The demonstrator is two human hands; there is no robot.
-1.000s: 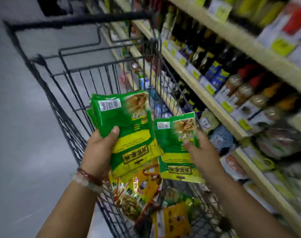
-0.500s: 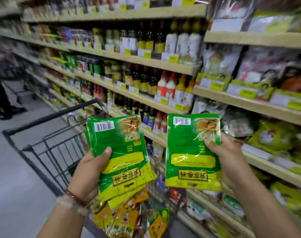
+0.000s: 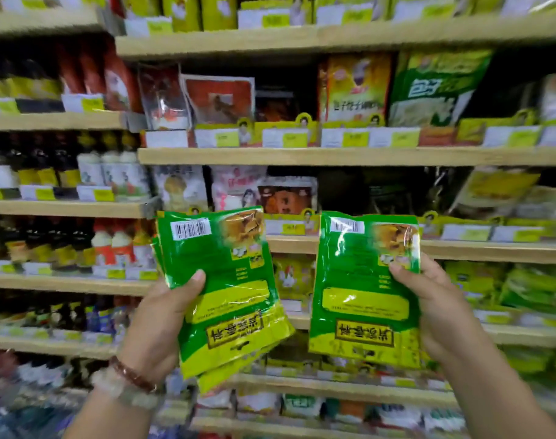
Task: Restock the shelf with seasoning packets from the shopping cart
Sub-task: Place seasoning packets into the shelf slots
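Note:
My left hand [image 3: 157,324] grips a stack of green and yellow seasoning packets [image 3: 226,289], thumb across the front, upside down with the barcode at the top. My right hand [image 3: 441,305] holds a single packet of the same kind [image 3: 363,289] by its right edge, thumb on its face. Both are raised in front of the wooden shelves [image 3: 349,156]. A dark gap [image 3: 374,188] shows on the shelf just above the right packet. The shopping cart is out of view.
Shelves run across the whole view. Bottles of sauce [image 3: 111,175] fill the left bays. Bagged seasonings stand in the middle and right bays, among them a red pouch [image 3: 219,99] and a green bag [image 3: 435,87]. Price tags [image 3: 286,137] line the shelf edges.
My view has swung from the cart and aisle to face the shelves head on. Both hands rose with their packets, and the right packet moved further from the left stack.

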